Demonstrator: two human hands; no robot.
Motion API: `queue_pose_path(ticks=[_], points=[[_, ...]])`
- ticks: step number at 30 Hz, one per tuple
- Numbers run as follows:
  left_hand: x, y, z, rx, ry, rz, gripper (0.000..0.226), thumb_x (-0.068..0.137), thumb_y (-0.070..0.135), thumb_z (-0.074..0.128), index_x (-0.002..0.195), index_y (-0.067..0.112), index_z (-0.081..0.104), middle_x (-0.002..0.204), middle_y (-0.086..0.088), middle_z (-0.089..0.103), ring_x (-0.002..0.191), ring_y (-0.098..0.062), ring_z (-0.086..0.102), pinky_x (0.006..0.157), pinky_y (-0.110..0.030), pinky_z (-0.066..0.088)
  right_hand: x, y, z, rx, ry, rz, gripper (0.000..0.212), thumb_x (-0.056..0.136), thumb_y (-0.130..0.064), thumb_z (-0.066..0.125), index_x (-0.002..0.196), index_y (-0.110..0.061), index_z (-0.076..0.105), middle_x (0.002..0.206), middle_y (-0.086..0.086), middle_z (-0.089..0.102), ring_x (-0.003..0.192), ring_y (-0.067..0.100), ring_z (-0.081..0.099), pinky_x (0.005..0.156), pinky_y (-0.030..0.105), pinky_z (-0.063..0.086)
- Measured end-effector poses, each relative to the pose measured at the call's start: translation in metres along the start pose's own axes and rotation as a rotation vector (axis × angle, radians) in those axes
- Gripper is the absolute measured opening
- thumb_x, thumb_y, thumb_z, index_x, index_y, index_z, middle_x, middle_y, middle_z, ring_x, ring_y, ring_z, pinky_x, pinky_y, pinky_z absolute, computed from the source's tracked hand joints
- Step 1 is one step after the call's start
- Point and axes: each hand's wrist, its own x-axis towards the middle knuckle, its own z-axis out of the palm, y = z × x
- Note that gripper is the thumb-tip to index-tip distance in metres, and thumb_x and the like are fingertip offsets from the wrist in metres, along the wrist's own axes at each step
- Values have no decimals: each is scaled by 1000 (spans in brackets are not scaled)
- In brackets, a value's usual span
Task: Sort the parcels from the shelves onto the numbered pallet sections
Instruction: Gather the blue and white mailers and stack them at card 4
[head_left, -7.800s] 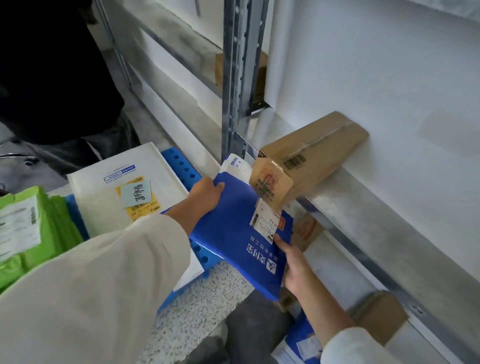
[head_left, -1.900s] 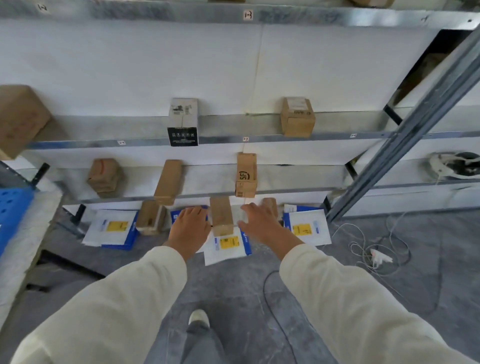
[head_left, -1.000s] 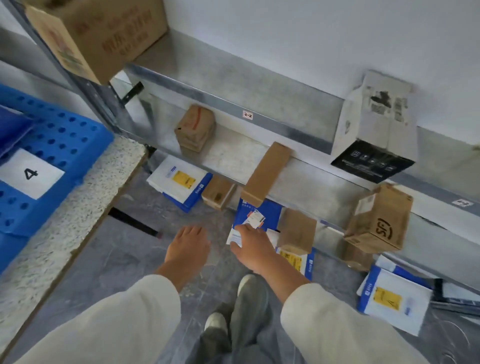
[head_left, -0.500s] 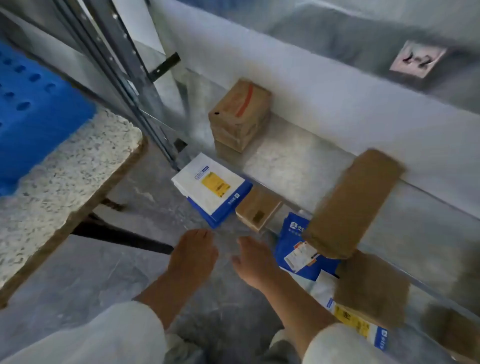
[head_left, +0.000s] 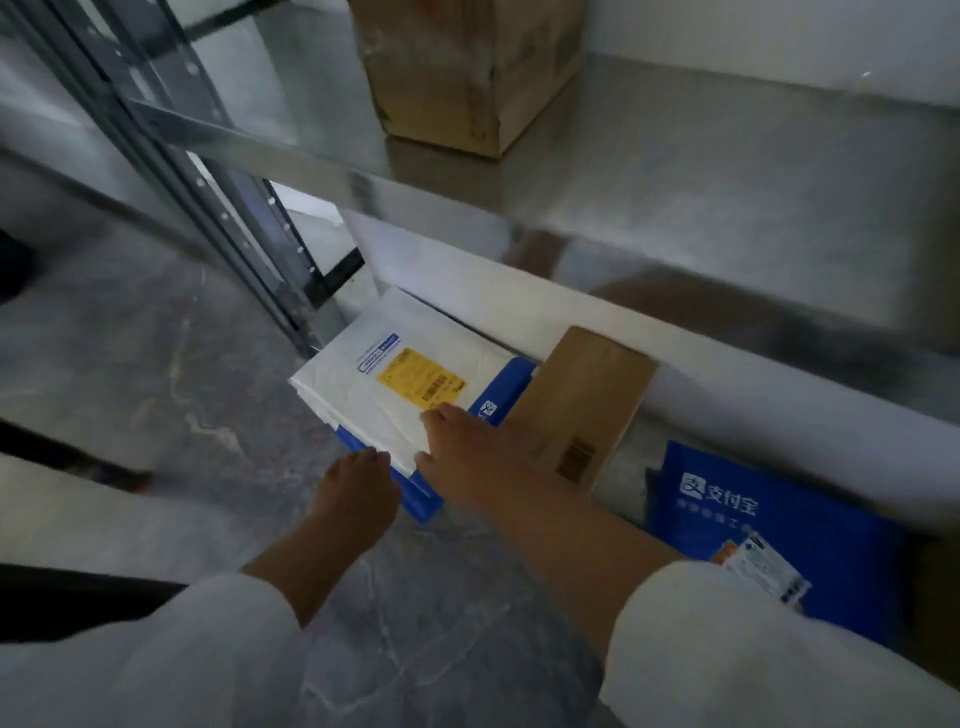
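1. Under the lowest shelf (head_left: 675, 171), on the floor (head_left: 156, 364), a white mailer (head_left: 374, 395) with a yellow label (head_left: 421, 382) lies flat on top of a blue mailer (head_left: 514, 379). Both sit just beside the rack post (head_left: 234, 223).
2. Touching the stack's right side is a small brown box (head_left: 582, 405). A blue bag (head_left: 779, 530) lies further right, and a big carton (head_left: 467, 67) stands on the shelf above.
3. My right hand (head_left: 467, 457) rests on the white mailer's near corner, fingers (head_left: 436, 415) straight and flat on top, gripping nothing yet. I cannot tell whether the thumb has got under the edge.
4. My left hand (head_left: 358, 493) is at the stack's near edge, fingers loose and straight, empty. Contact with the blue edge is too blurred to call.
5. Handling, as a judgement: the white mailer looks thin, light and floppy (a padded or plastic envelope, probably slick). It should sag if lifted by one corner and may slide off the blue one.
6. The best hold is likely along the near edge, thumb on top and fingers beneath, with the other hand supporting the far side.
7. Care is needed not to drag the blue mailer along or knock the box.
8. The label should stay face up so its section number can be read.
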Motion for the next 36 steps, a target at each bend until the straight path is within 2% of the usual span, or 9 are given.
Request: queue_pose_path(ticks=[3, 7, 9, 13, 16, 21, 25, 31, 36], points=[[40, -11, 13, -102, 55, -74, 32, 99, 29, 41, 122, 11, 54, 120, -8, 56, 113, -23, 54, 95, -34, 43, 48, 3, 11, -107, -2, 20, 42, 97, -29, 46, 130, -2, 43, 136, 14, 44, 122, 30, 47, 97, 39, 41], [58, -24, 28, -338, -49, -277, 34, 99, 22, 39, 119, 0, 55, 103, -14, 58, 108, -34, 57, 88, -40, 47, 77, 12, 12, -142, -22, 94, 42, 95, -23, 44, 132, -2, 41, 136, 15, 41, 121, 31, 46, 98, 40, 40], [51, -24, 39, -468, -107, -368, 35, 100, 21, 38, 116, -2, 58, 114, -19, 61, 110, -34, 58, 89, -38, 45, 75, 14, 12, -162, -71, 135, 42, 95, -20, 44, 133, -3, 40, 135, 14, 40, 120, 30, 46, 97, 38, 40], [56, -8, 61, -1213, -156, -651, 28, 101, 22, 45, 118, 2, 54, 130, -21, 55, 111, -33, 57, 96, -38, 47, 69, 16, 9, -172, -82, 128, 42, 95, -21, 45, 132, -3, 40, 133, 14, 42, 118, 30, 47, 94, 38, 40], [71, -3, 66, -1657, -140, -710, 60, 87, 25, 70, 136, 4, 43, 130, -17, 56, 116, -36, 56, 99, -52, 47, 73, 17, 6, -134, -20, 115, 40, 96, -21, 43, 132, -3, 40, 132, 13, 42, 116, 30, 48, 90, 37, 40], [88, -5, 59, -1799, -33, -659, 61, 76, 15, 81, 128, 4, 51, 120, -15, 64, 102, -33, 65, 87, -50, 54, 79, 23, 11, -142, 28, 91, 39, 97, -24, 41, 130, -3, 41, 129, 13, 43, 114, 31, 49, 83, 37, 39], [72, -14, 34, -1865, 10, -662, 33, 81, 13, 74, 111, 11, 60, 87, -8, 71, 62, -23, 71, 48, -32, 55, 75, 19, 9, -72, 57, 71, 36, 98, -24, 41, 127, -3, 43, 125, 13, 45, 111, 30, 50, 78, 33, 33], [-5, -18, -13, -1892, -16, -682, 34, 84, 12, 70, 117, 12, 64, 83, -7, 74, 61, -22, 72, 47, -31, 55, 44, -5, -10, -2, 27, 123, 35, 98, -27, 40, 124, -3, 46, 125, 14, 47, 111, 30, 51, 82, 34, 35], [-89, -35, -66, -1862, -246, -748, 43, 76, 30, 74, 113, 12, 64, 88, -14, 75, 64, -30, 72, 49, -36, 55, 16, -27, -51, 131, 58, 272, 50, 100, -40, 37, 131, -1, 43, 131, 16, 47, 120, 30, 47, 101, 39, 38]])
